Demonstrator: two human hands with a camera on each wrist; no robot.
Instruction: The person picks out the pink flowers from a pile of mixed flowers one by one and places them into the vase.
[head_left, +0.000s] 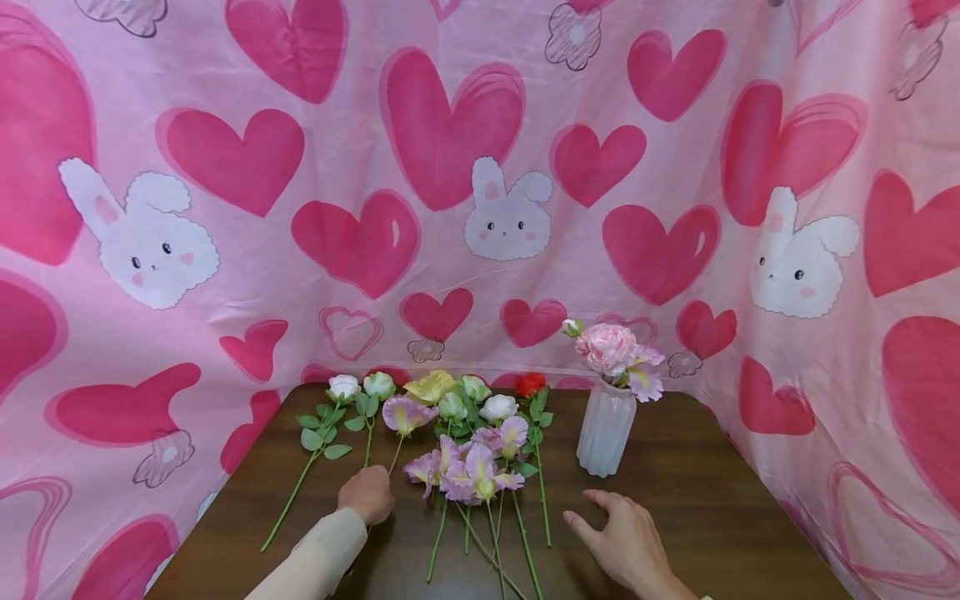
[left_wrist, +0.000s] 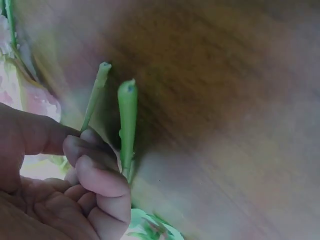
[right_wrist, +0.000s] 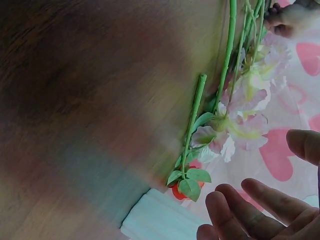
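A: Held what in the left grip [head_left: 366,495]?

B: Gripped a lavender flower [head_left: 408,414] by its thin stem [head_left: 397,455], with fingers curled round it and the bloom pointing toward the far side of the counter [head_left: 697,492]. Saw the stem's cut end [left_wrist: 104,66] poking past the fingers in the left wrist view.

A: Noticed anything beside it there?

B: Spotted a thicker green stem [left_wrist: 127,115] close against those fingers — could not tell whether touching or just beside.

A: And did what with the right grip [head_left: 630,537]?

B: Held nothing in it. Reached over the near right part of the counter, with thumb and fingers parted, near the foot of the white vase [head_left: 602,446].

A: Found what in the vase?

B: Counted a full pink flower [head_left: 607,347], a small white bud [head_left: 572,327] and a lavender-and-yellow bloom [head_left: 645,375], all at the mouth.

A: And across the counter?

B: Saw a white rose [head_left: 343,388] and a greenish-white rose [head_left: 378,384] at the left, a yellow flower [head_left: 431,387] behind the gripped one, a lavender cluster [head_left: 480,477] in the middle with some stems crossed, and a red rose [head_left: 531,383] to its right.

A: Behind all that?

B: Made out a pink cloth [head_left: 352,158] — printed with hearts and rabbits.
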